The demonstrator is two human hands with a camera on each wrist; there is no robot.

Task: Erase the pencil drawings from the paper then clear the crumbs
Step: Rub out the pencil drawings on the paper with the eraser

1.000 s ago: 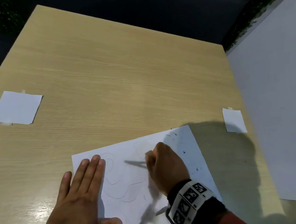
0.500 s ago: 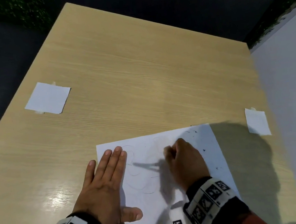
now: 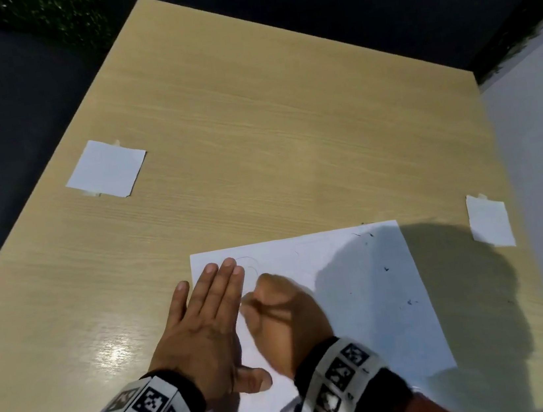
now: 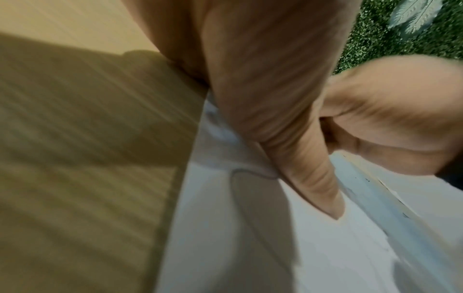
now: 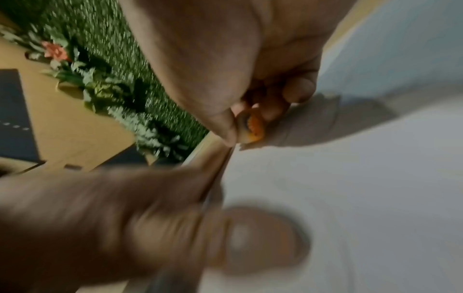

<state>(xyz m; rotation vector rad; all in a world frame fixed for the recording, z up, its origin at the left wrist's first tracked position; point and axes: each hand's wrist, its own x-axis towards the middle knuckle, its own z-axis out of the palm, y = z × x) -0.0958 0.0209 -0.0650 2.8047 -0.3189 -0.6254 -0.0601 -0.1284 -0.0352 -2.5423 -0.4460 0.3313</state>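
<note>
Paper sits flat near the front edge of the wooden bench, and compared with half a second back the right hand has slid left across it, so now it's right up against the left hand's fingers instead of out in the middle of the sheet. Left hand is in the same spot on the paper's left edge, palm down, fingers straight and pressing the sheet flat, little finger off on the wood. Right hand is curled up tight, and the right wrist view shows it pinching a small orange eraser between thumb and fingertips, its tip down on the paper. Faint pencil drawings, some curved lines, show just past the left fingertips; it's pretty blurry near the hands. A few dark eraser crumbs are scattered over the right part of the sheet. Two small white paper squares are taped to the bench, one far left, one by the right edge. No containers.
</note>
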